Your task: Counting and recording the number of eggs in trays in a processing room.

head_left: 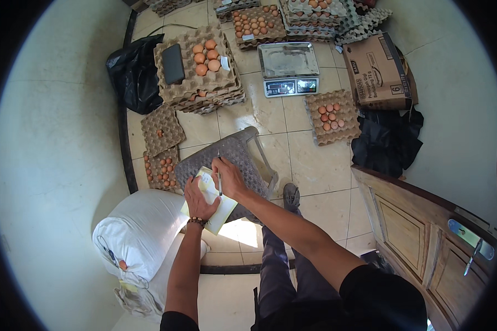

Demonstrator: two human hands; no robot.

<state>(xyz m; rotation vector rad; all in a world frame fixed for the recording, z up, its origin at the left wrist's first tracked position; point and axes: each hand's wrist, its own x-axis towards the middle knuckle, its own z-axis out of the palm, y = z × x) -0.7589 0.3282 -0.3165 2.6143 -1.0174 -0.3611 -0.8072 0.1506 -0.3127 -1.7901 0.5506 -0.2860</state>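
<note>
Black sleeves (381, 292), two, nearest the camera at the lower edge; one bare forearm runs up from each. Notepad (222, 215), one, pale yellow, lies on one dark grey stool (229, 144), partly covered by both hands. Left hand (200, 199): fingers and thumb spread, laid on the paper; one beaded bracelet (197, 221) at the wrist. Right hand (230, 176): pinching one pen (220, 185) over the pad.

One white sack (149, 215) left of the stool. One grey shoe (291, 193) to its right. Beyond the stool's left side, one tray (171, 124) with one egg (160, 133), overlapping another tray holding several eggs (165, 177). Farther up, one tray stack (174, 95): six eggs (212, 54) and one dark phone (173, 63) on top. Right of the stool, one lone tray (316, 132); eight or nine eggs (330, 117), too small to say which. One scale (287, 60) with a bare metal pan. One cardboard box (376, 71). Black bags: two, one by the left wall (131, 80), one below the box (384, 146). One wooden door (400, 220), right.
</note>
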